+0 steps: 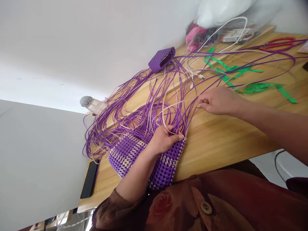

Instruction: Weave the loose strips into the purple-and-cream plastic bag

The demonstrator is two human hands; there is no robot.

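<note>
A part-woven bag [166,165] of purple and cream plastic cord lies on the table at its front edge, with many loose purple cords [144,112] fanning out from its top. My left hand [162,139] is closed on the bag's upper right edge, thumb pressed down where the cords come out. To the right, above the table, my right hand [214,101] is pinched shut. A cream cord [176,103] runs taut from the bag toward its fingertips; the exact grip is partly hidden.
A small purple woven pouch [158,61] sits at the back by the wall. Green measuring tape [255,86], a white cable [201,76] and red-handled scissors [279,43] lie at the right. A phone [89,179] and a clear bottle [92,104] are at the left.
</note>
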